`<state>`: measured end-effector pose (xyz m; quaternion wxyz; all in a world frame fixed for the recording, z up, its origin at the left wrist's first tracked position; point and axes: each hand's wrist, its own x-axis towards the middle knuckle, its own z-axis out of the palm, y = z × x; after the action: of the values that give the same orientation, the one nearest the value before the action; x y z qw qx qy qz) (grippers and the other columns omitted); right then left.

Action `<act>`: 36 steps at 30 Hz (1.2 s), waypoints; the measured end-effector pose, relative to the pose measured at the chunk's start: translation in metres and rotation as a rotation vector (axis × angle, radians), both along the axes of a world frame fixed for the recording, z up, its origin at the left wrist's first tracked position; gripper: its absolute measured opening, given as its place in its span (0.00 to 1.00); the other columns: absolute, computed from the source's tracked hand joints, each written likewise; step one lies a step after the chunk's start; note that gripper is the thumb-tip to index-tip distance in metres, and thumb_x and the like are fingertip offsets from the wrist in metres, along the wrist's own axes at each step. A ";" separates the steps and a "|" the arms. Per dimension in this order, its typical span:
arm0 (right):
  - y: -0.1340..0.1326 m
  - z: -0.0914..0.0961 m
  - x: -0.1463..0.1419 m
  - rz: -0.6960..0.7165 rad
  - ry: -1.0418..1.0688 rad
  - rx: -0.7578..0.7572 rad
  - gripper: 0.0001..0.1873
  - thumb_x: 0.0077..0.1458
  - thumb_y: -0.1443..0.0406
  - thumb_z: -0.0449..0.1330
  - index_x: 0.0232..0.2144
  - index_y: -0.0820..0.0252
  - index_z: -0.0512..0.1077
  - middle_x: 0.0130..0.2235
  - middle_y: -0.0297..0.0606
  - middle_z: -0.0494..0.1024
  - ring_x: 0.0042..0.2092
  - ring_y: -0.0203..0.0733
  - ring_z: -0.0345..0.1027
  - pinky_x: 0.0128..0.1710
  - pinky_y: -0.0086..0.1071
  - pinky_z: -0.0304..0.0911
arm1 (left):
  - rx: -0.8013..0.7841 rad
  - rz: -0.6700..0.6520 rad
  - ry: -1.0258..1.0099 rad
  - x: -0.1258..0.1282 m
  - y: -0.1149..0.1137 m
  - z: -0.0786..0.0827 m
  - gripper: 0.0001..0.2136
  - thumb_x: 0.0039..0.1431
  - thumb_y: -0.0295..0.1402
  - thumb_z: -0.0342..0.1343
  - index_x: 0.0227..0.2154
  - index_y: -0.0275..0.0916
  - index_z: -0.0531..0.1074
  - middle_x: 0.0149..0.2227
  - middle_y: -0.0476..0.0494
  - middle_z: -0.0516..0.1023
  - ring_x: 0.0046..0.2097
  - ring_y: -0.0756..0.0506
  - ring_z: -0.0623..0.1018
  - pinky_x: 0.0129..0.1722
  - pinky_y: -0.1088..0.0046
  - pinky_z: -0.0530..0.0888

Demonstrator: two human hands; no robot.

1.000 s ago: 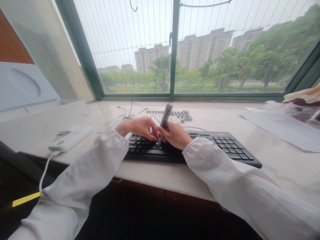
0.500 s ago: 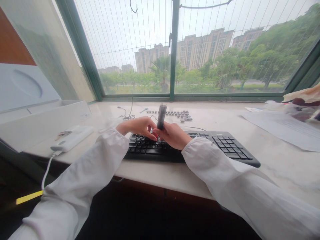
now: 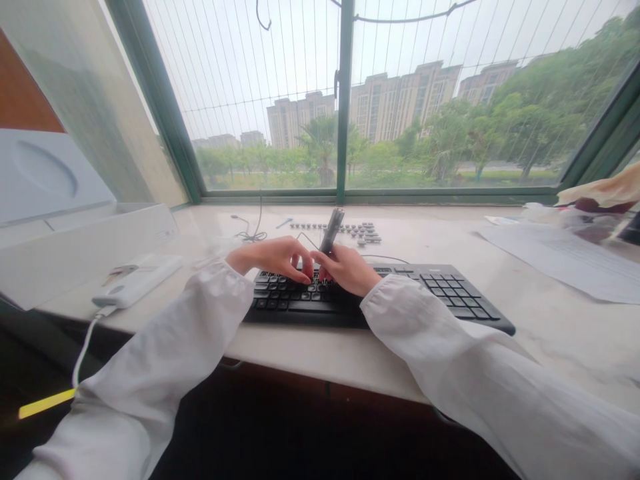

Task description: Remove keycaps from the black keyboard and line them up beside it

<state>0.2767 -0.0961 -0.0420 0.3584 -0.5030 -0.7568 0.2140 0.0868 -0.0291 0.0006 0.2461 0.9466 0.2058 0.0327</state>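
A black keyboard lies on the counter, with several bare key positions showing in its middle. My right hand is closed around a thick, dark grey stick-shaped tool, which tilts up and to the right. The tool's lower end is hidden by my fingers over the keys. Just left of it, my left hand is bent down to the keyboard, thumb and fingertips drawn together at the keys. Anything between those fingertips is too small to make out. Behind the keyboard, removed keycaps lie in rows.
A thin cable coils at the back left, near a small blue stick. A white power strip and a white open box stand at left. Papers and plastic bags lie at right, below the window.
The tool in my right hand has tipped from nearly upright to leaning right. My left hand stays low at the keys, with its fingers slightly shifted. The whole view has moved a little.
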 end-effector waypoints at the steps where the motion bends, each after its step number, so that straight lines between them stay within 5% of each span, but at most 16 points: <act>1: 0.000 0.000 -0.001 -0.006 -0.003 0.011 0.16 0.61 0.55 0.52 0.27 0.59 0.67 0.24 0.33 0.77 0.28 0.36 0.70 0.30 0.28 0.58 | -0.003 -0.002 -0.002 0.000 0.000 0.000 0.11 0.48 0.37 0.64 0.36 0.42 0.80 0.32 0.48 0.80 0.31 0.53 0.75 0.31 0.81 0.68; 11: -0.008 0.000 -0.005 -0.024 -0.078 0.172 0.16 0.61 0.56 0.53 0.27 0.59 0.69 0.25 0.33 0.75 0.27 0.35 0.67 0.27 0.27 0.53 | 0.020 -0.040 -0.040 0.000 0.004 -0.005 0.13 0.48 0.41 0.64 0.37 0.41 0.80 0.31 0.47 0.80 0.29 0.52 0.74 0.27 0.81 0.66; 29: -0.008 -0.002 -0.005 -0.041 -0.103 0.191 0.17 0.61 0.55 0.52 0.28 0.60 0.70 0.27 0.34 0.76 0.27 0.35 0.66 0.26 0.27 0.52 | 0.323 -0.002 -0.020 0.002 -0.010 -0.002 0.11 0.51 0.41 0.62 0.32 0.40 0.80 0.24 0.49 0.77 0.24 0.54 0.70 0.26 0.80 0.64; 36: -0.006 -0.001 -0.003 -0.023 -0.082 0.140 0.18 0.62 0.54 0.51 0.28 0.60 0.70 0.25 0.34 0.76 0.27 0.35 0.67 0.27 0.27 0.54 | 0.248 0.019 -0.061 0.006 -0.011 -0.005 0.09 0.49 0.38 0.63 0.28 0.38 0.80 0.24 0.49 0.77 0.23 0.54 0.69 0.24 0.80 0.63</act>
<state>0.2737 -0.1019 -0.0429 0.3638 -0.4939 -0.7780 0.1357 0.0923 -0.0398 -0.0039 0.1328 0.9664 0.2014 0.0889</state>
